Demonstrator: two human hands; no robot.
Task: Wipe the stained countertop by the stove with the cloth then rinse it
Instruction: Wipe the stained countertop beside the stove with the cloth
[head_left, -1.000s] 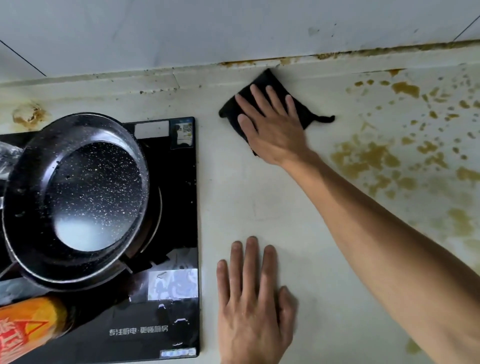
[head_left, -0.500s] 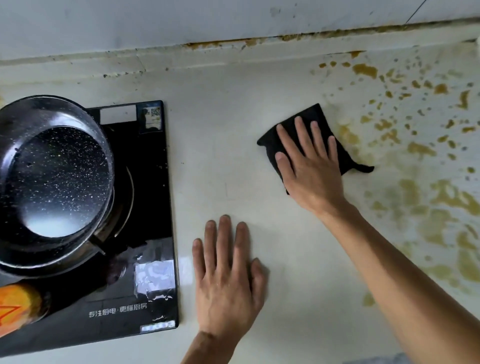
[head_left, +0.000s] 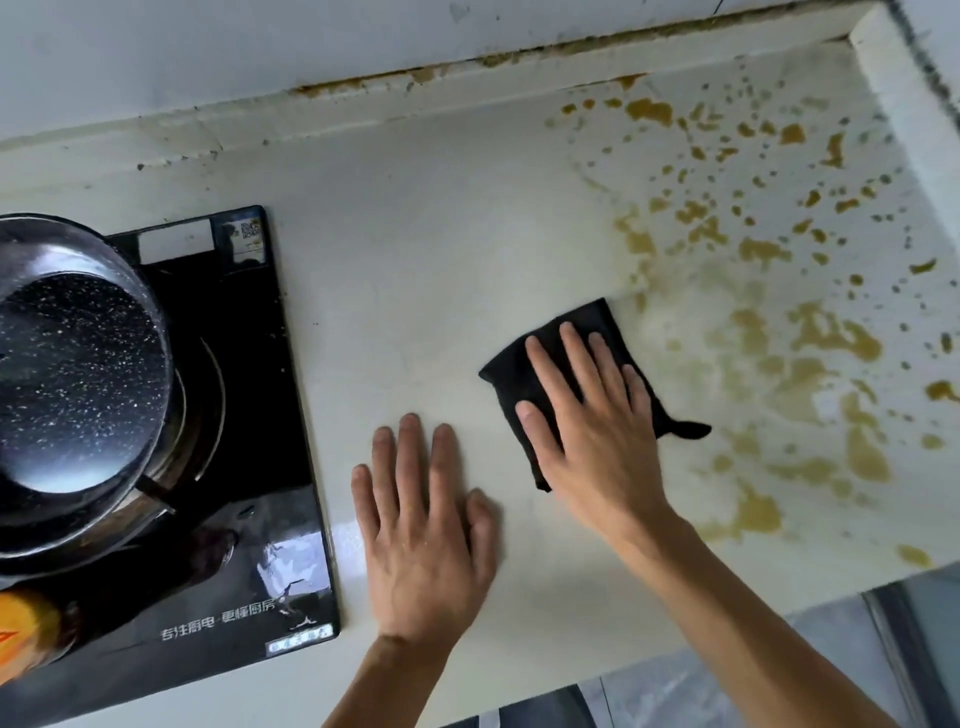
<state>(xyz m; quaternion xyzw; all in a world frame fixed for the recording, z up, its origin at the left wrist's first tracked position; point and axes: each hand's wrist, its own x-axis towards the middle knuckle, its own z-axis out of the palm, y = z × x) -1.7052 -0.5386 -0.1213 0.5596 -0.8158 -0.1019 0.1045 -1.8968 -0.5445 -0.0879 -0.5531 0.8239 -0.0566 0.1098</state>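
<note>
Head view, surface and room. I log a pale cream countertop (head_left: 426, 270) running to a raised back ledge under a whitish wall (head_left: 208, 57); brown grime lines the joint between ledge and wall. At far right a side upstand (head_left: 904, 104) closes the corner. Yellow-brown stains (head_left: 810, 332) spatter the right part of the counter, thick near the corner and smeared lower down; the stretch between them and the stove looks plain. At lower right the counter edge gives way to a grey floor.

Stove side. A black glass stove (head_left: 260, 415) lies flat at left, with white printed characters along its near edge. On it sits a dark speckled pan (head_left: 78, 384) with a bright metal rim. An orange item (head_left: 26, 629) shows at the bottom-left corner, cut off by the frame.

Task item. A black cloth (head_left: 519, 371), folded to a rough rectangle, lies flat on the counter at the left margin of the stained area. Its long axis runs from near-left to far-right, and a small tail sticks out rightward.

Hands. My right hand (head_left: 597, 431) presses flat on the cloth, fingers straight and slightly spread. My left hand (head_left: 423, 530) rests palm-down on bare counter just left of it, fingers straight and close together.
</note>
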